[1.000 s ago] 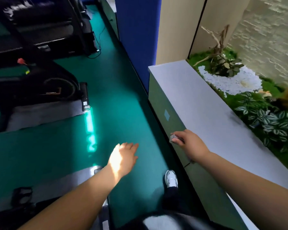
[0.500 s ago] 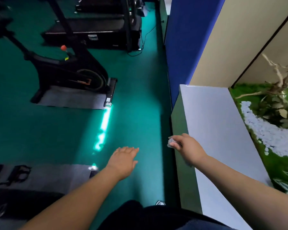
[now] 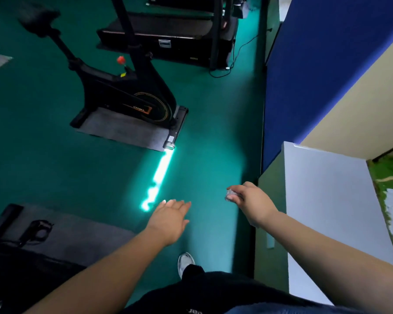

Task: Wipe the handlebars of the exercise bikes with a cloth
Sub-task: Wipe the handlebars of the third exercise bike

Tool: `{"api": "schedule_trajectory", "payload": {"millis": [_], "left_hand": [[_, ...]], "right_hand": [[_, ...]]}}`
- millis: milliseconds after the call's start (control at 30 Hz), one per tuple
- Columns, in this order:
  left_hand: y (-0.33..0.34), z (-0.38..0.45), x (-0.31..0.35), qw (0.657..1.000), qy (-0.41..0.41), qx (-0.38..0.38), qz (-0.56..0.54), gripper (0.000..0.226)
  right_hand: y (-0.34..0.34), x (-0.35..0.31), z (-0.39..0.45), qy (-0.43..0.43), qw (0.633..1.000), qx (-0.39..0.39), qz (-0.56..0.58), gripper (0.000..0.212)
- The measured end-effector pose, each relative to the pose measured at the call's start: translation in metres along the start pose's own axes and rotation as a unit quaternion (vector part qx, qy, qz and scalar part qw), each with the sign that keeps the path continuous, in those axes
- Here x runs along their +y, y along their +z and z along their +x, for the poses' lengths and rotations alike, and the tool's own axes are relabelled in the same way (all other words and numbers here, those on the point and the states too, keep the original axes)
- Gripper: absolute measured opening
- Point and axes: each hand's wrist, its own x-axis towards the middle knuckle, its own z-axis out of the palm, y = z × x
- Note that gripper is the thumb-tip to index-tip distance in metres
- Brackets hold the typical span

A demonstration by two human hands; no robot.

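The dark green rubber floor [image 3: 55, 166] fills most of what lies under and ahead of both hands. Beyond the left hand, well apart from it, stands a black upright exercise bike [image 3: 127, 96] on a grey rectangular mat [image 3: 120, 130]; its handlebars are out of sight past the top edge. Further off sits a black treadmill [image 3: 168, 39]. Just beside the right hand runs a pale grey flat-topped ledge [image 3: 322, 196], with a blue wall panel [image 3: 315, 64] above it. A bright strip of light [image 3: 160, 175] lies on the floor ahead of the left hand.

The left hand [image 3: 168, 220] hangs flat, fingers straight and together, holding nothing. The right hand [image 3: 250, 202] has its fingers curled round a small grey crumpled cloth [image 3: 230, 195], of which only a wad peeps out at the fingertips.

As I judge it, the risk is in the walk: the cloth is held by so little that a swing of the arm against the ledge could knock it loose onto the floor. A foot could also catch the mat edge or the pedal strap [image 3: 38, 230] low beside the left arm.

The cloth sits at the right fingertips, level with the left hand and near it.
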Motion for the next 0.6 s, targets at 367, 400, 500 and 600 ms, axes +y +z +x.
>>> {"api": "schedule_trajectory", "payload": {"millis": [367, 400, 500, 600], "left_hand": [[-0.03, 0.068, -0.073, 0.993, -0.108, 0.005, -0.035, 0.057], [-0.029, 0.074, -0.079, 0.991, -0.126, 0.002, -0.048, 0.057], [-0.031, 0.09, -0.095, 0.979, -0.188, -0.001, -0.079, 0.058], [-0.034, 0.099, -0.108, 0.951, -0.282, 0.004, -0.124, 0.057]], "right_hand": [[-0.02, -0.045, 0.142, -0.113, 0.989, -0.067, -0.062, 0.016], [-0.02, -0.048, 0.158, -0.129, 0.986, -0.079, -0.068, 0.016], [-0.023, -0.059, 0.209, -0.193, 0.969, -0.113, -0.103, 0.015], [-0.025, -0.081, 0.261, -0.26, 0.937, -0.169, -0.162, 0.021]]}}
